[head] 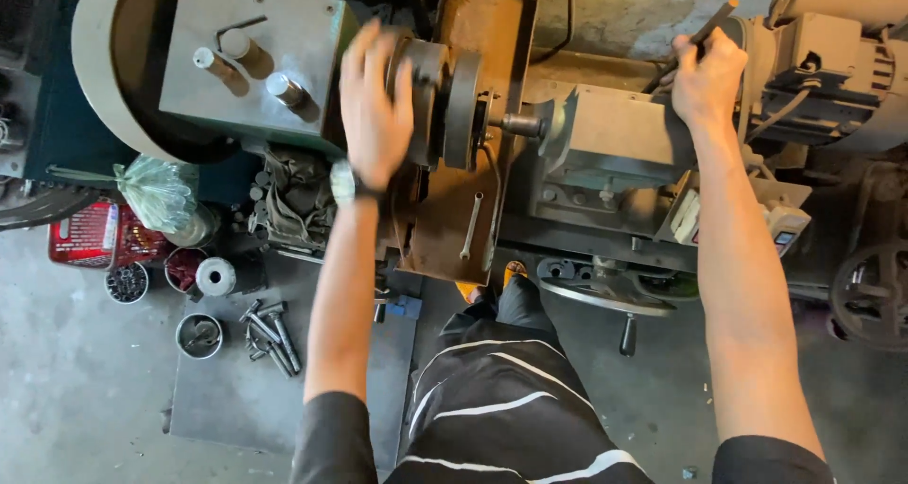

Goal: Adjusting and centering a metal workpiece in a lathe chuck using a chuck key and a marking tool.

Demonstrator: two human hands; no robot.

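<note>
Metal workshop: greasy lathe with rusty guard, handwheel, loose bolts and tins of parts on stained concrete floor.

Left hand flat on chuck; gearbox levers crowd space just beyond fingertips. Narrow gap between chuck and tailstock, spindle tip jutting into it. Right hand on lever, motor close beside knuckles.

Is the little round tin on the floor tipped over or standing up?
Standing up. The round tin sits flat on the floor, its open mouth facing the camera.
</note>
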